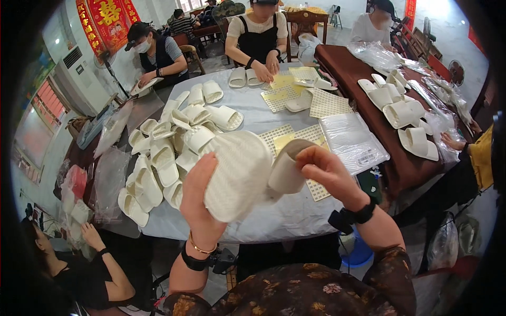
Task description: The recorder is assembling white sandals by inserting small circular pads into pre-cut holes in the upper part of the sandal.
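My left hand [201, 203] is closed around a cream slipper [237, 176], held up with its ribbed sole facing me. Against its right side is a second cream slipper [287, 171], its strap turned toward my right hand [334, 176]. The curled fingers of that hand pinch the strap's edge. Slight motion blur softens both slippers where they meet. Behind my left hand lies a heap of matching slippers [163, 158]. Sheets of small labels [329, 104] and a yellow backing sheet [279, 97] lie beyond my hands.
A stack of clear plastic bags [350, 142] lies at the right of the grey-covered table [253, 113]. More slippers [403, 113] rest on a brown-covered table [348, 68]. Across from me a person [258, 39] handles labels; other people work at left and right. A blue bucket [361, 253] stands below.
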A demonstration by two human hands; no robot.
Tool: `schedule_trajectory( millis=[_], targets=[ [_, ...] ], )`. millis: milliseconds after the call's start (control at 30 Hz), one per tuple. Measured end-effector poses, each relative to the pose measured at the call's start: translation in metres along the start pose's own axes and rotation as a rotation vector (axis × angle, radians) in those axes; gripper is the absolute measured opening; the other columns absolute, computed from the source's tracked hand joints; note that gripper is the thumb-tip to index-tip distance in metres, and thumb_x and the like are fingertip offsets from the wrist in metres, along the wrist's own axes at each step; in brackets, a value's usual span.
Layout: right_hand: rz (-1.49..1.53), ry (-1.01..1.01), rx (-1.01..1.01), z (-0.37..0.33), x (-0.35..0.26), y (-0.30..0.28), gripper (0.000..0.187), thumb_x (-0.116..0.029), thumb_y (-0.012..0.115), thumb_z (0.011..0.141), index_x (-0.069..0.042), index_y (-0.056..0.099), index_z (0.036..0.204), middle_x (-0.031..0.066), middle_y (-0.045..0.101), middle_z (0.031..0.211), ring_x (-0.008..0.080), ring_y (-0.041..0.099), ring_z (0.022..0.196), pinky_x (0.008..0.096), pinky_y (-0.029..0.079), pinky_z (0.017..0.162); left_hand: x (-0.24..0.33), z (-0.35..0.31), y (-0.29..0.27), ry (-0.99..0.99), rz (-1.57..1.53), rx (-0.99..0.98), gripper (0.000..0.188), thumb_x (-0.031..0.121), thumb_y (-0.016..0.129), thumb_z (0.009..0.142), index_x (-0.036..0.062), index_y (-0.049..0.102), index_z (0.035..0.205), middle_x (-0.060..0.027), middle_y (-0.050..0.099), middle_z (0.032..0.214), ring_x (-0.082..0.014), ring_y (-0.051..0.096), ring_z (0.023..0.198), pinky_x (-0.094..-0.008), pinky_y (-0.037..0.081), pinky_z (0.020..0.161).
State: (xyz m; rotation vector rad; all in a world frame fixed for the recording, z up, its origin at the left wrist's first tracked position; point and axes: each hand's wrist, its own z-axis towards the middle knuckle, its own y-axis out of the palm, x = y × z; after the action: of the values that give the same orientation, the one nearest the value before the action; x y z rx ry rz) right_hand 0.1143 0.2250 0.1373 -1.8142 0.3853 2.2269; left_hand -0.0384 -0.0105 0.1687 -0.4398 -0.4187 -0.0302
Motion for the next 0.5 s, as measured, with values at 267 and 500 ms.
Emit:
schedule_trajectory(
  millis=[267, 500],
  targets=[
    [-0.218, 0.151, 0.09, -0.007, 0.115, 0.001, 0.059, -0.011, 0.071, 0.08, -0.004, 0.048, 0.134, 0.0102, 0.058, 0.121, 0.018, 0.056, 0.108, 0.0317, 0.049, 0.086, -0.015, -0.013, -0.006, -0.32, -0.275, -0.028, 0.056, 0.012, 0.084, 0.075, 0.0011, 0.061, 0.125, -0.0109, 0.067, 0.115, -0.0197, 0.062, 0.106, -0.0323, 0.046, 0.095],
    [-0.449, -0.227, -0.224, -0.027, 0.167, 0.048, 0.065, -0.019, 0.069, 0.089, -0.008, 0.041, 0.146, 0.0121, 0.047, 0.145, 0.0195, 0.047, 0.13, 0.0341, 0.045, 0.102, -0.003, -0.007, -0.009, -0.519, -0.693, 0.005, 0.055, 0.012, 0.082, 0.08, -0.0029, 0.057, 0.127, -0.0065, 0.065, 0.115, -0.015, 0.06, 0.105, -0.0306, 0.046, 0.094]
  ],
)
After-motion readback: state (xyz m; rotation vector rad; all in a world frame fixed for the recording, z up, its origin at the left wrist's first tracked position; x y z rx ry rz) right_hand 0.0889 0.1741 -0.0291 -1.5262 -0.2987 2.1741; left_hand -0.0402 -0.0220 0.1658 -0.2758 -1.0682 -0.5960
